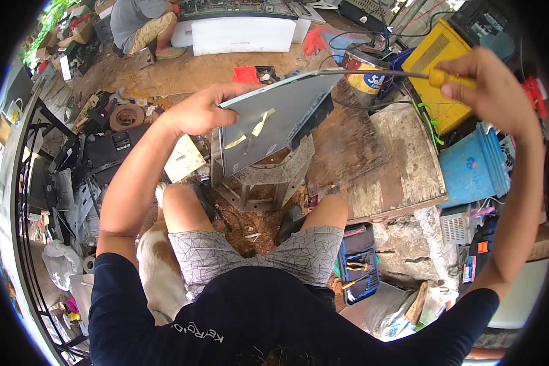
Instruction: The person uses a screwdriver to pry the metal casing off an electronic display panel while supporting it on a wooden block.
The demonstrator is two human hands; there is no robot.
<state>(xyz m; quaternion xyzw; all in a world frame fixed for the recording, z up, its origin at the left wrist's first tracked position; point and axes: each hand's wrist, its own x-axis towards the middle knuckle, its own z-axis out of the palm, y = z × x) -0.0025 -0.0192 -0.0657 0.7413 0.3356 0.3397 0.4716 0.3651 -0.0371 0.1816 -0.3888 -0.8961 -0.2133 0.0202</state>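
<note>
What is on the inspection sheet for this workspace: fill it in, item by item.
Surface: worn wooden board on stone blocks.
Job's things: grey metal panel with tape strips, resting tilted on a metal frame; yellow-handled screwdriver, tip at the panel's top edge.
Clutter: paint can, yellow box, blue bucket, open tool case.
Grippers: left hand grips the panel; right hand grips the screwdriver.
Cables: black wires behind the can.
Surroundings: another person seated, scrap electronics left.

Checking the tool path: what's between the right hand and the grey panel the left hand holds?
In the head view, only the screwdriver: its yellow handle sits in the right hand, and the metal shaft runs to the top edge of the grey panel held by the left hand.
</note>
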